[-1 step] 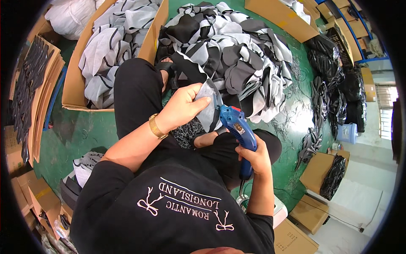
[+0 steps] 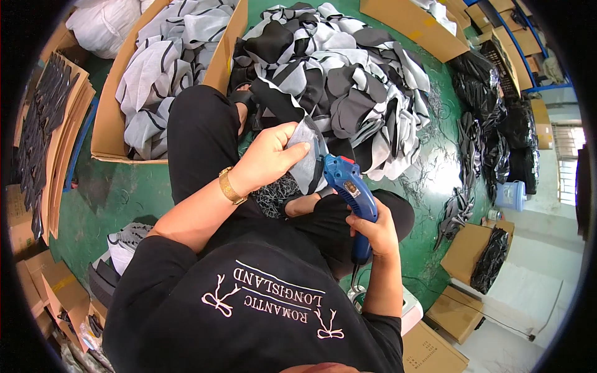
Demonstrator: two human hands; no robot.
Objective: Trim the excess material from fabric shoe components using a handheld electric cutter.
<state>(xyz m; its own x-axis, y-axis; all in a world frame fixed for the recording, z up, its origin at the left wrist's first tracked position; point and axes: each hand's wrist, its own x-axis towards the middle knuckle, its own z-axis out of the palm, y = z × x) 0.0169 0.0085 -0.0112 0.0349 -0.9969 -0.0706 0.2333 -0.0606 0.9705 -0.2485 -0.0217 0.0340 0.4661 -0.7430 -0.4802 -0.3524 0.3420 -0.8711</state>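
Between the thumb and fingers of my left hand (image 2: 278, 152) is a grey fabric piece (image 2: 306, 171) with black edging. My right hand (image 2: 377, 227) wraps round the handle of blue electric scissors (image 2: 351, 186), which have a red button on top and a cord at the lower end. The head of the scissors meets the right edge of the grey fabric, close to my left fingertips. A black strip (image 2: 277, 99) runs up from the piece toward the pile. The blades are small and partly hidden by fabric.
A large heap of grey and black fabric pieces (image 2: 348, 81) covers the floor ahead. To its left stands a cardboard box (image 2: 102, 124) filled with more pieces. Thread scraps (image 2: 273, 198) lie between my feet. Black plastic bags (image 2: 522, 124) and a blue bucket (image 2: 511, 196) stand at the right.
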